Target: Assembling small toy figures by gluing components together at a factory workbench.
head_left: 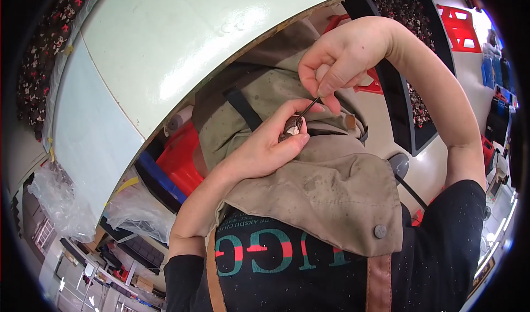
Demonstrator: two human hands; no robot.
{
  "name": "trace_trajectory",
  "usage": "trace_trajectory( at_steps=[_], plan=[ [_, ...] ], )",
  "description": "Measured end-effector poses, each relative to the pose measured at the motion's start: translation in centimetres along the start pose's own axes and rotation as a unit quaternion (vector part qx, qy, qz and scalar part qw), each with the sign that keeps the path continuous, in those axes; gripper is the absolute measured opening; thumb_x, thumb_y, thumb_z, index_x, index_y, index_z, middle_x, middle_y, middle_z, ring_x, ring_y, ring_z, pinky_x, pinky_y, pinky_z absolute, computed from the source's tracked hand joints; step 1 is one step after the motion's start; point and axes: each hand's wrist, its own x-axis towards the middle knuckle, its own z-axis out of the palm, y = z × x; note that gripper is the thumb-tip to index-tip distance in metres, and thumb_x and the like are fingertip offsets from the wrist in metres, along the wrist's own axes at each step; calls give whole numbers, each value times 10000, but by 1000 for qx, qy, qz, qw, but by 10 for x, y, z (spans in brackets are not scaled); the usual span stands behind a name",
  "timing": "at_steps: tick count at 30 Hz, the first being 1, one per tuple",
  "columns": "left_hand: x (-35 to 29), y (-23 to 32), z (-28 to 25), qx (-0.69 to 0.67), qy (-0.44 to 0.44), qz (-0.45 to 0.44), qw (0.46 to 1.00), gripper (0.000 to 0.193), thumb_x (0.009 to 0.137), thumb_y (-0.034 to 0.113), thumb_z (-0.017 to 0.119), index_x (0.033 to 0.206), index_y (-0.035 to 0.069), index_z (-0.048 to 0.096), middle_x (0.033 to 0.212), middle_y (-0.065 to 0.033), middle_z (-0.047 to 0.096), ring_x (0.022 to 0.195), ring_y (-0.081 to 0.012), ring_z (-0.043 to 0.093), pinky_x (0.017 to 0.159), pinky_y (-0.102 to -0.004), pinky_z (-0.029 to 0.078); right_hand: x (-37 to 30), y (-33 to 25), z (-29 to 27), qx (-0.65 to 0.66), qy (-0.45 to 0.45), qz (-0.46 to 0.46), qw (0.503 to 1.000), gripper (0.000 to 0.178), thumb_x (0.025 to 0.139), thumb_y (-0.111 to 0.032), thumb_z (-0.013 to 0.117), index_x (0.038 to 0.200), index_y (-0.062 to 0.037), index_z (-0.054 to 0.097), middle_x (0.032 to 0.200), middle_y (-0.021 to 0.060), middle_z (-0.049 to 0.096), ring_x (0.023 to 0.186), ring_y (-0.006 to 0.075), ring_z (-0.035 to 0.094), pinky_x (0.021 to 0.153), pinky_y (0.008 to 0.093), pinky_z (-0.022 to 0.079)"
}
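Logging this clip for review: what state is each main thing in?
Left hand: closed on the brown piece
Right hand: closed, pinching the thin dark item
Thin dark item: straight, slanted
Brown piece: held
Black tray: loaded with small dark pieces
Clear plastic: crumpled
Apron: draped, creased

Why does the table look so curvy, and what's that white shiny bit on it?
Head view: the wide fisheye lens probably bends the edge of the pale table; head view: light bouncing off its glossy top makes the white glare; head view: the picture's corners go black; head view: the brown piece in the left hand looks too tiny to show details.
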Motion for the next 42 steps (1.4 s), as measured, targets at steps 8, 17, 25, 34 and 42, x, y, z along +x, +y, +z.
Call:
trace_trajectory(
  at_steps=[8,17,25,34,42],
  plan=[
    [1,0,3,64,50,29,996,414,910,111,481,1299,13,376,887,-6,444,766,-69,434,706,-216,390,-23,-11,39,-200,165,-99,961,147,818,-91,571,945,-27,534,718,107,674,527,119,556,453,271,406],
    [20,2,11,110,106,120,981,287,897,87,508,1165,-6,464,1019,-91,586,913,-120,545,784,-277,453,-22,-48,117,-673,283,-73,679,259,607,-91,660,816,26,561,647,84,563,496,193,572,448,288,427],
    [17,-7,19,80,77,72,991,306,926,117,524,1203,6,459,983,-60,581,909,-111,535,811,-266,439,-17,-77,67,-549,156,30,820,93,694,-90,623,688,3,621,619,131,604,579,240,622,531,301,490],
    [11,8,17,32,-8,56,998,441,932,153,514,1322,12,362,1021,-21,512,839,-60,481,775,-216,418,-14,-66,24,-230,45,100,967,178,819,-174,649,829,4,648,678,40,642,650,122,629,575,258,485],
    [9,-2,13,56,-17,55,997,474,919,163,534,1323,11,339,896,-14,487,770,-51,449,685,-214,390,-14,-28,12,-140,23,62,988,148,833,-147,657,859,-1,649,686,32,641,633,91,610,548,221,450]
  ],
)
